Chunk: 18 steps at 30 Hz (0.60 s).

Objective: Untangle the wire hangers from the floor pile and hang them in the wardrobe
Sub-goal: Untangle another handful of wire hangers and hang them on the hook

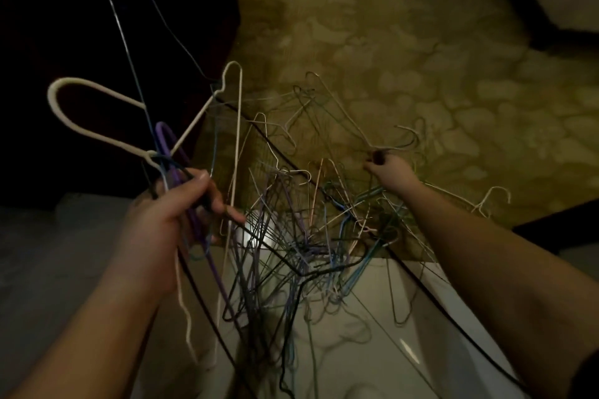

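A tangled pile of wire hangers (pixel 291 236) in white, purple, blue and black lies on the floor, half on the carpet and half on pale tiles. My left hand (pixel 175 214) grips a bunch of several hangers at their necks, lifted off the floor; a white hook (pixel 64 107) and a purple hook (pixel 162 136) stick up from it. Farther out over the pile, my right hand (pixel 389 168) pinches a pale hanger (pixel 353 126) lying on the carpet. The wardrobe's dark side (pixel 97 42) stands at the left.
A patterned olive carpet (pixel 421 58) covers the floor ahead. Glossy pale tiles (pixel 372 334) lie below the pile. A lone white hanger (pixel 486 201) rests at the carpet's right edge. Dark furniture (pixel 525 0) stands at the upper right.
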Each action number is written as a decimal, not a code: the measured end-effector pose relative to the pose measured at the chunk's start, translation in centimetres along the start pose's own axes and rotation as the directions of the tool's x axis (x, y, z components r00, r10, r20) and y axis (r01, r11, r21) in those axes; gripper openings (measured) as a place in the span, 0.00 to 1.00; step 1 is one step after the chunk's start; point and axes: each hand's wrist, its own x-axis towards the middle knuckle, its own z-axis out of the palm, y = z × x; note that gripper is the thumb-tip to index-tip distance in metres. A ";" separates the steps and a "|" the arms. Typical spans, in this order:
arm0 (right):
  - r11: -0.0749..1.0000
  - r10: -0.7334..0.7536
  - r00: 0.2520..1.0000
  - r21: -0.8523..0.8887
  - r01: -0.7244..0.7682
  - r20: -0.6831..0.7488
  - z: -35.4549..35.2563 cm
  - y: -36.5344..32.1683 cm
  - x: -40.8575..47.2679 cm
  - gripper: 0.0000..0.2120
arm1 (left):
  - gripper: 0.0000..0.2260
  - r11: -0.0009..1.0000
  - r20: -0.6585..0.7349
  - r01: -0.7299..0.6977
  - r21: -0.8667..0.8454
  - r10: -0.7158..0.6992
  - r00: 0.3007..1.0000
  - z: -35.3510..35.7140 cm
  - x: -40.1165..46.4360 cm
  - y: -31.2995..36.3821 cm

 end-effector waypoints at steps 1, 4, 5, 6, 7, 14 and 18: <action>0.998 -0.020 0.998 -0.057 0.024 0.067 0.6 0.1 0.1 0.17 | 0.13 1.000 0.001 0.006 0.027 -0.006 1.000 -0.2 -0.1 -0.2; 0.972 -0.052 0.983 -0.217 0.091 0.178 2.1 0.7 1.2 0.14 | 0.10 0.999 -0.032 0.023 0.047 -0.022 0.999 -0.6 -0.2 -1.1; 0.980 -0.061 0.984 -0.178 0.090 0.166 2.1 0.4 1.8 0.13 | 0.08 0.999 -0.045 0.022 0.044 -0.020 0.999 -0.6 -0.2 -1.2; 0.990 -0.075 0.988 -0.106 0.089 0.134 1.8 -0.2 2.3 0.11 | 0.07 0.999 -0.050 0.025 0.042 -0.023 0.999 -0.8 -0.3 -1.4; 0.995 -0.089 0.993 -0.029 0.092 0.083 1.3 -1.2 2.8 0.10 | 0.08 0.999 -0.048 0.036 0.036 -0.034 0.998 -0.9 -0.3 -1.5; 0.961 -0.266 0.962 -0.063 0.269 0.057 -0.4 -3.1 3.9 0.12 | 0.24 0.998 -0.060 0.034 0.044 -0.032 0.998 -1.2 0.8 -1.8; 0.902 -0.376 0.925 -0.210 0.378 0.051 0.5 -2.7 2.3 0.12 | 0.09 1.000 -0.080 0.012 -0.017 -0.013 0.997 0.0 1.6 -2.3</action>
